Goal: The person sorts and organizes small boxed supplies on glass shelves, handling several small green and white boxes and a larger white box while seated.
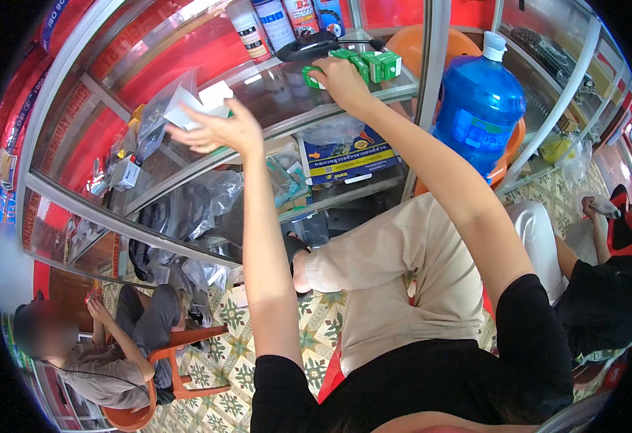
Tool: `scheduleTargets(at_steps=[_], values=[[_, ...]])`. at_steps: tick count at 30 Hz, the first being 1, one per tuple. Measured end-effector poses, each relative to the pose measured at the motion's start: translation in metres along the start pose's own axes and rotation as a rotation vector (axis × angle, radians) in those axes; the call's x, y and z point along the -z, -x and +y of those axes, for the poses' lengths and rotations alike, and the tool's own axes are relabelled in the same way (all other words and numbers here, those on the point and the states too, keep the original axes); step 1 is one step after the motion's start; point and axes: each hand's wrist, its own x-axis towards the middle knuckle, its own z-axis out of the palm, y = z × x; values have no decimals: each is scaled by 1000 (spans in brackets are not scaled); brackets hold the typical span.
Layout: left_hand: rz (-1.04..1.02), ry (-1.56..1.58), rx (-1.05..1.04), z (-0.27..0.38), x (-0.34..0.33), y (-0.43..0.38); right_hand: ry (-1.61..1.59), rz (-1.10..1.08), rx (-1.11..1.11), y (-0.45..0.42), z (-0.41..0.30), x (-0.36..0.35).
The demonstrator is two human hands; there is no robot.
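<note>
On the upper glass shelf of a display case, my right hand grips a small green box at the left end of a group of similar green-and-white boxes. My left hand is raised with its fingers spread, in front of an opened white box on the left part of the shelf. A little green shows behind the left hand; whether the hand touches it or the white box, I cannot tell. Just behind the green boxes lies a black object with a cable.
Spray cans stand at the shelf's back. The metal frame edges the case. A blue water bottle stands on the right. One person sits at lower left, another at the right. Bagged parts fill the lower shelf.
</note>
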Motion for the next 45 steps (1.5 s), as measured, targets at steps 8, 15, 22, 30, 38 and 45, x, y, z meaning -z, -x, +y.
scheduleTargets(at_steps=[8, 15, 22, 30, 38, 45], values=[[-705, 502, -294, 26, -36, 27, -672, -83, -148, -16, 14, -22], [-806, 278, -289, 20, -41, 31, -558, -159, -99, -12, 11, -19], [-890, 296, -235, 22, -41, 35, -550, -93, 8, -10, 17, -19], [-766, 351, -324, 23, -39, 36, -313, -48, 130, -10, 7, -16], [-849, 321, -203, 21, -36, 33, -347, -21, 44, -9, -1, -12], [-818, 238, -132, 24, -35, 33, -267, 201, 362, -9, -8, -8]])
